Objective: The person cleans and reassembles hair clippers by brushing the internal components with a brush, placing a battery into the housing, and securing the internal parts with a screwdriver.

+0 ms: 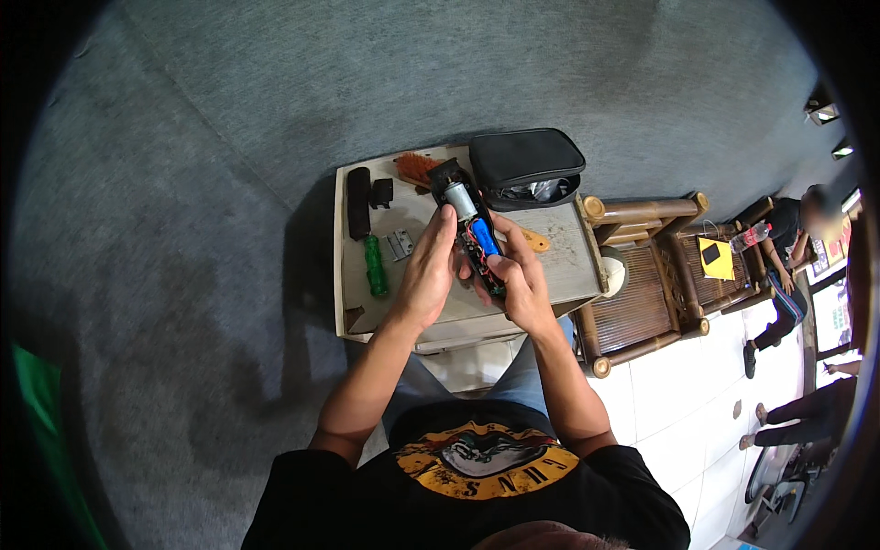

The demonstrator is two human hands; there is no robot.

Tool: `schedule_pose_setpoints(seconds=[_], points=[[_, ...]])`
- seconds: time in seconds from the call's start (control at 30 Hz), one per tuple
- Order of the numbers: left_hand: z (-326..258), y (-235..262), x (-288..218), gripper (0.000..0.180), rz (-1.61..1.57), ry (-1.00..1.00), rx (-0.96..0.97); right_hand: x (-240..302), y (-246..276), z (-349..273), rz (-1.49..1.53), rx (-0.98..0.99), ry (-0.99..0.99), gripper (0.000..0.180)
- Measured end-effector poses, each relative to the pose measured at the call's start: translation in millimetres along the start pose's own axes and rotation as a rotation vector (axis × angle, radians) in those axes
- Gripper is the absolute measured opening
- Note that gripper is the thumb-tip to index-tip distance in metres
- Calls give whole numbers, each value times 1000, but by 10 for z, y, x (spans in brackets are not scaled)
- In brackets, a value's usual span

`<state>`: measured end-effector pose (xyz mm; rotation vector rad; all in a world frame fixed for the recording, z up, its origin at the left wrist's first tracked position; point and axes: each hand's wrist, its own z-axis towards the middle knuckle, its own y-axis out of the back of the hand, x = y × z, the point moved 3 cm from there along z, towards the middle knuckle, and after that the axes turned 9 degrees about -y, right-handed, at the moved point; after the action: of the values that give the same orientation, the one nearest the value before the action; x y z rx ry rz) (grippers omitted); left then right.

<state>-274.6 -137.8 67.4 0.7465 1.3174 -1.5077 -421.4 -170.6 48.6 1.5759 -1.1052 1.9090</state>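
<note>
While a grey wall point(440, 64) filled the top and left of the view, the small pale surface point(559, 252) sat pushed against it, and that was where all the action was. To the right stood a bamboo bench point(655, 293) with a yellow card point(717, 258) and a plastic bottle point(750, 236) on it, and other people sat or stood beyond it at the far right edge.

On the surface's far side lay a black zip case point(527, 165), lid open, just behind the hands. An orange-bristled brush point(417, 167) lay beside it; along the left edge sat a long black housing piece point(358, 202), a smaller black part point(382, 192), a green-handled screwdriver point(375, 266) and a little metal blade plate point(400, 245).

Front and centre, the opened hair clipper point(469, 229) was held up above the surface, tilted, its silver motor point(461, 200) and blue battery point(484, 236) showing. The left hand point(429, 266) was wrapped round its left side, thumb up near the motor. The right hand point(513, 275) clasped the lower end, fingers curled about the body, thumb pressed by the battery. A wooden handle point(534, 241) peeked out just behind the right hand.
</note>
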Motion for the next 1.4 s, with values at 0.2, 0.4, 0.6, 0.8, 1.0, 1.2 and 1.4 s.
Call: schedule_pose_setpoints(seconds=[0.2,0.4,0.6,0.8,1.0,1.2,1.4], points=[[-7,3,152,66,-104,16,-24,81,-44,-18,21,4,-8,58],[40,-45,189,74,-467,134,-118,-57,34,122,-8,-82,-57,54],[130,60,334,58,-549,87,-166,21,3,210,193,-30,-99,47],[64,-43,333,46,-629,77,-192,43,-19,194,369,-11,-1,50],[36,-146,184,58,-580,40,-195,33,-10,171,492,35,26,50],[17,-118,198,63,-570,51,-152,-6,14,157,530,52,45,55],[47,-38,244,59,-570,82,-165,-21,23,143,526,74,58,56]])
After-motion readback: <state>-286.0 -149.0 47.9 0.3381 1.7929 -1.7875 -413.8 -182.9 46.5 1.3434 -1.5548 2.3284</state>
